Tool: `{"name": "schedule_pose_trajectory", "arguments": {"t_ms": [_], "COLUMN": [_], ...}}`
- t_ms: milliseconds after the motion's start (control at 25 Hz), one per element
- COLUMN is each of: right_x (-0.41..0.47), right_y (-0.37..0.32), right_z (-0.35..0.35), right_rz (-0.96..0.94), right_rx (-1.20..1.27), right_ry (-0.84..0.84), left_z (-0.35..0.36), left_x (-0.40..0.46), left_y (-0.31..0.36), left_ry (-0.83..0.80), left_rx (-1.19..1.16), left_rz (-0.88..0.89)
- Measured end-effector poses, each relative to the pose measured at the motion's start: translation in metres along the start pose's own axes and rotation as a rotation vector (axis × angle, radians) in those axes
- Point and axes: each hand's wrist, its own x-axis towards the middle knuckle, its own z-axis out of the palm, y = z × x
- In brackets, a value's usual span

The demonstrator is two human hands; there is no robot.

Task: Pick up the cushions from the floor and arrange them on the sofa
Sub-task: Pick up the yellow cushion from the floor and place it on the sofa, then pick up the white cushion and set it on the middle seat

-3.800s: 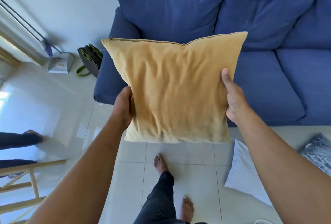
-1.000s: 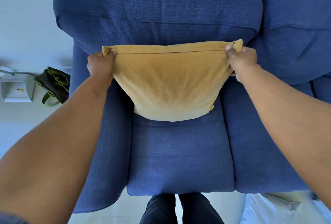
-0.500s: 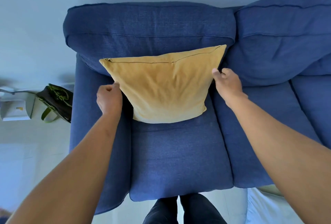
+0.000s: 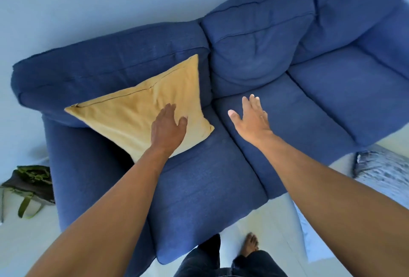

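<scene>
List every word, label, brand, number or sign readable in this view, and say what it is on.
None: no readable text anywhere in this view.
Yellow cushion: plain fabric, no label showing.
Blue sofa: plain fabric, no tag visible.
Dark bag with green straps on the floor: no print can be made out; it is blurred.
Patterned cushion on the floor: a pattern only, no letters.

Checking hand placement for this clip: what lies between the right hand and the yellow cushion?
Head view: only bare blue sofa seat and its cushion seam separate the open right hand from the yellow cushion.
</scene>
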Motion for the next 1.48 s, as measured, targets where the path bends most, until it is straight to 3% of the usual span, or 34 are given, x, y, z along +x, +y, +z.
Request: {"name": "schedule_pose_trajectory", "arguments": {"t_ms": [160, 560, 840, 1240, 1480], "right_x": [-0.041, -0.213, -0.293, -0.318, -0.313], "right_y": [0.087, 0.321, 0.443, 0.582, 0.66], "right_z": [-0.031, -0.109, -0.116, -0.093, -0.039], "right_rz": [0.114, 0.426, 0.649, 0.958, 1.088], "right_rx": [-0.024, 0.036, 0.11, 0.242, 0.363], "right_ry": [0.07, 0.241, 0.302, 0.303, 0.251], "left_z": [0.056, 0.215, 0.316, 0.468, 0.561], "left_x": [-0.019, -0.166, -0.239, -0.253, -0.256], "left_y": [0.074, 0.276, 0.368, 0.457, 0.455], "left_ry": [-0.096, -0.371, -0.545, -0.817, -0.957], "left_rx": [0.075, 0.262, 0.342, 0.476, 0.601], "left_rz": [0.148, 0.616, 0.808, 0.906, 0.853]}}
